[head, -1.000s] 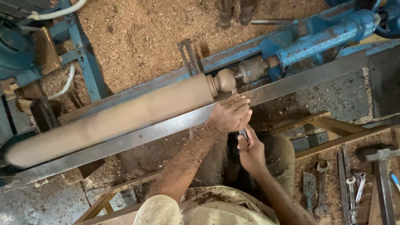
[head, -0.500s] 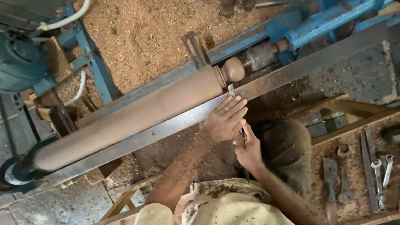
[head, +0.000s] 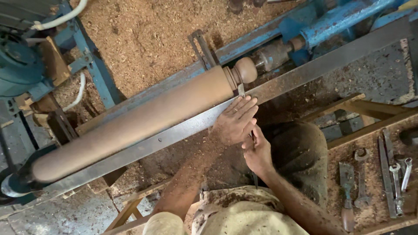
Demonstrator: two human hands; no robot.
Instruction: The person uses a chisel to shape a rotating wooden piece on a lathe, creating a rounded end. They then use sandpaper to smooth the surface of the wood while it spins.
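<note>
While left hand presses chisel on rest bar (edge-on), right hand grips handle.

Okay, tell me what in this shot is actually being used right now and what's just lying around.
In use:
left hand, flat on the metal tool rest
right hand, gripping the chisel
wooden cylinder on the lathe

Lying about:
wrenches
wooden-handled chisel
sawdust
</note>
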